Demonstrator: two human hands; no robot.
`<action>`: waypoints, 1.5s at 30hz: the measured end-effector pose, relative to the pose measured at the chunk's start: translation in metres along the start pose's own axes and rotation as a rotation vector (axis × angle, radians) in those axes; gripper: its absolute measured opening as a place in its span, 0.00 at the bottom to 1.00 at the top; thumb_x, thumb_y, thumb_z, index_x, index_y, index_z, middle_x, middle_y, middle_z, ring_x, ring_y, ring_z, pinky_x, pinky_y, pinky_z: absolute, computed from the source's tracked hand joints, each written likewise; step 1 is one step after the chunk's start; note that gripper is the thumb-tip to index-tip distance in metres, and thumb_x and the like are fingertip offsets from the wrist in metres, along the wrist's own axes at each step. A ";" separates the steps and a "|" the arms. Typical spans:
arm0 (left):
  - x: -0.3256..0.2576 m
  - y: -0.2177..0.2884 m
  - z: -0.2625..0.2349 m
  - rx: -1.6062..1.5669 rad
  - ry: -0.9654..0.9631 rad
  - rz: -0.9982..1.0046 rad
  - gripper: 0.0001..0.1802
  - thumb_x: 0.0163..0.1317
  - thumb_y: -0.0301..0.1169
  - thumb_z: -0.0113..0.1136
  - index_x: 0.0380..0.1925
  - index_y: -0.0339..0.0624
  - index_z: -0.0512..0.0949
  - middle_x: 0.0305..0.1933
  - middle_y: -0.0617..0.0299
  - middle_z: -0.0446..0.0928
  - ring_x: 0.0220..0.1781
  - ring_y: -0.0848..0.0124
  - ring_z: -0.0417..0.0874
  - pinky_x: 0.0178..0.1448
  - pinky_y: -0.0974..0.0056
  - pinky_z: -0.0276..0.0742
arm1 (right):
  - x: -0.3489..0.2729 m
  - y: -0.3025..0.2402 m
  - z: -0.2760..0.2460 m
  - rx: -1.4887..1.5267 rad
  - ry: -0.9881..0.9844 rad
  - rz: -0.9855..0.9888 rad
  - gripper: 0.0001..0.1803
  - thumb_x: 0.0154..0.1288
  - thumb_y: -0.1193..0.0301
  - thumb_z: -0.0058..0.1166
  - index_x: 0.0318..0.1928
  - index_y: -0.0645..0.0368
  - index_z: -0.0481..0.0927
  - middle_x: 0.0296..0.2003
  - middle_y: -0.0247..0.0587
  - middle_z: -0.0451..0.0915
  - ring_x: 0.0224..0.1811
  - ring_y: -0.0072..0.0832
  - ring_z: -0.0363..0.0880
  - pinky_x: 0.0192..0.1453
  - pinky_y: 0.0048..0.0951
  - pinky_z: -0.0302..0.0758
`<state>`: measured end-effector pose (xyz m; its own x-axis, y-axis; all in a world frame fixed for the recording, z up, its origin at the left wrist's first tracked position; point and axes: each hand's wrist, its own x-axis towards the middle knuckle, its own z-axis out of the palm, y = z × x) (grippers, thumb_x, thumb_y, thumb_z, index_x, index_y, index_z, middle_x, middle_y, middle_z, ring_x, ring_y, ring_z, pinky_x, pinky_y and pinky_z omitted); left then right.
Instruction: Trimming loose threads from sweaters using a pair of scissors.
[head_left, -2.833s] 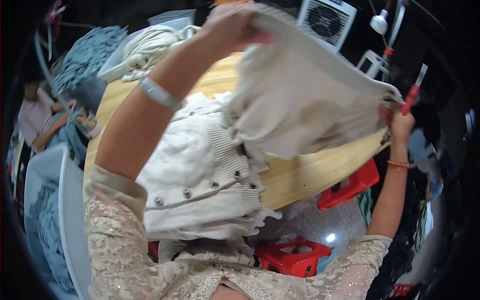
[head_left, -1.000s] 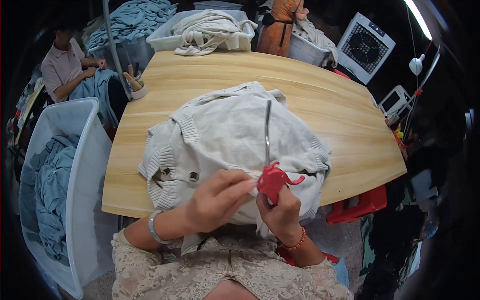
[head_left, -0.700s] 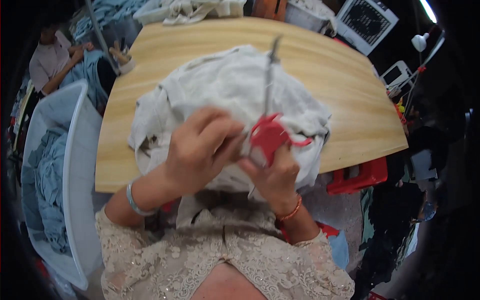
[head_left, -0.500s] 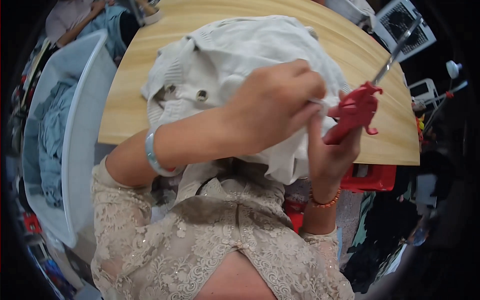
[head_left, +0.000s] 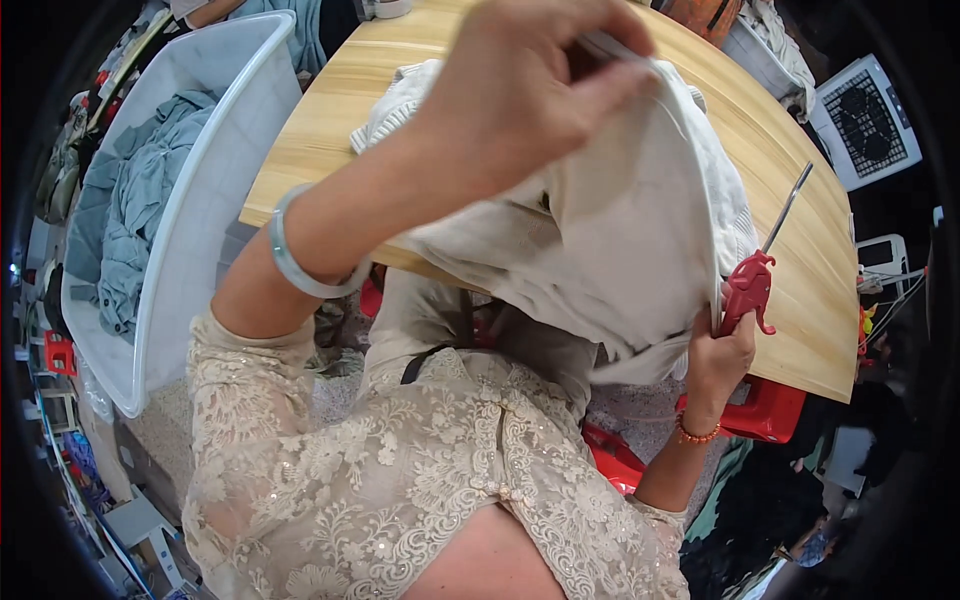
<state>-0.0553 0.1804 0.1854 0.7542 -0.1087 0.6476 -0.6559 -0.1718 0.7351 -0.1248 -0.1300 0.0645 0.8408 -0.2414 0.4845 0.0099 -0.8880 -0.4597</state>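
A white knitted garment (head_left: 640, 230) with ribbed edges, perhaps a cardigan, lies partly bunched on the table. Above it, my left hand (head_left: 545, 95) pinches the edge of one panel and holds it raised. Lower on the right, my right hand (head_left: 722, 355) is closed around a red-handled tool (head_left: 748, 290) with a long, slim metal shaft pointing up and away. The garment's edge runs down to this hand and seems gripped by the thumb beside the handle. Between my two hands the edge is stretched; the panel's lower part hangs over the table's near side.
On the left stands a white plastic tub (head_left: 190, 200) holding grey-blue cloth (head_left: 150, 215). The wooden table (head_left: 800, 300) curves away to the right. Beneath its near right corner is a red plastic stool (head_left: 765, 410). Another person's arm (head_left: 208, 12) shows at the far left.
My hands were close together at the garment's edge. My left hand has moved up and away, lifting the panel; my right hand has moved lower right, still holding the tool.
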 end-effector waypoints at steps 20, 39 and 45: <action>-0.039 -0.079 -0.048 0.386 -0.179 0.079 0.14 0.58 0.13 0.59 0.45 0.34 0.80 0.44 0.63 0.77 0.42 0.78 0.80 0.42 0.76 0.78 | 0.054 0.127 -0.050 0.188 -0.151 0.036 0.11 0.67 0.80 0.56 0.49 0.67 0.82 0.32 0.30 0.79 0.34 0.16 0.74 0.40 0.20 0.72; -0.070 -0.088 -0.088 0.016 -0.007 -0.364 0.05 0.59 0.20 0.58 0.36 0.36 0.74 0.43 0.55 0.79 0.43 0.71 0.77 0.49 0.68 0.72 | 0.067 0.111 -0.090 0.470 -0.233 0.326 0.09 0.62 0.82 0.57 0.43 0.65 0.79 0.30 0.31 0.79 0.27 0.14 0.72 0.31 0.17 0.69; -0.094 -0.053 -0.140 -0.107 0.080 -0.390 0.22 0.56 0.45 0.68 0.33 0.40 0.72 0.28 0.66 0.74 0.28 0.80 0.71 0.32 0.74 0.67 | 0.099 0.076 -0.096 0.732 -0.168 0.309 0.10 0.63 0.78 0.57 0.45 0.62 0.79 0.24 0.27 0.75 0.16 0.09 0.65 0.19 0.13 0.56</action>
<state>-0.0958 0.3369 0.1136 0.9448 0.0218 0.3269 -0.3242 -0.0820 0.9424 -0.0929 -0.2587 0.1486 0.9330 -0.3201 0.1645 0.0665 -0.2960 -0.9529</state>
